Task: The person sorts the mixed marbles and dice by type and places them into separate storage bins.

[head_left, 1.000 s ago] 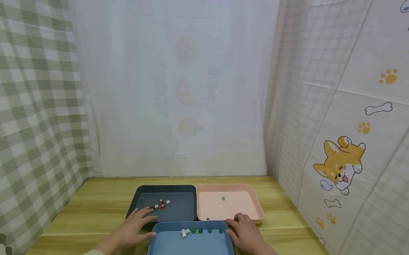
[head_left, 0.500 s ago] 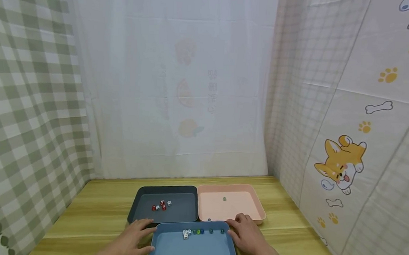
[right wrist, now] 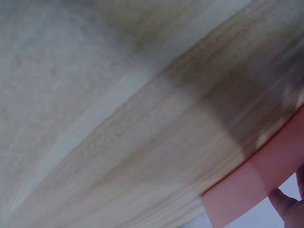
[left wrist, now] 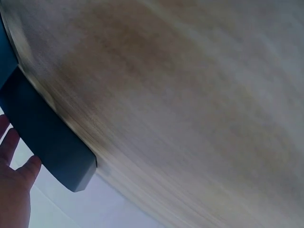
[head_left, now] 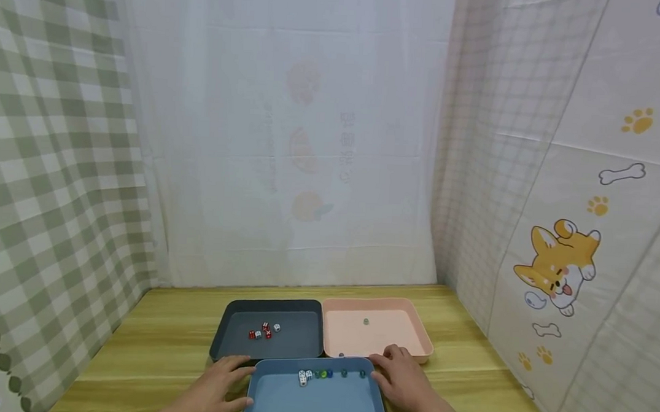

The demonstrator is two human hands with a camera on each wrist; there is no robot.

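Sorting looks partly done: both hands, left and right, rest with relaxed, spread grip on the blue plastic tray at the bench's near edge; red dice already lie in the dark grey tray, a green one in the pink tray, more unsorted

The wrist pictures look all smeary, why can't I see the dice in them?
Left wrist view: blurred wooden tabletop, one dark tray corner. Right wrist view: equally soft, a pink tray edge. Both point away from the dice. Head view: sharp, evenly lit, small dice in the blue plastic tray.
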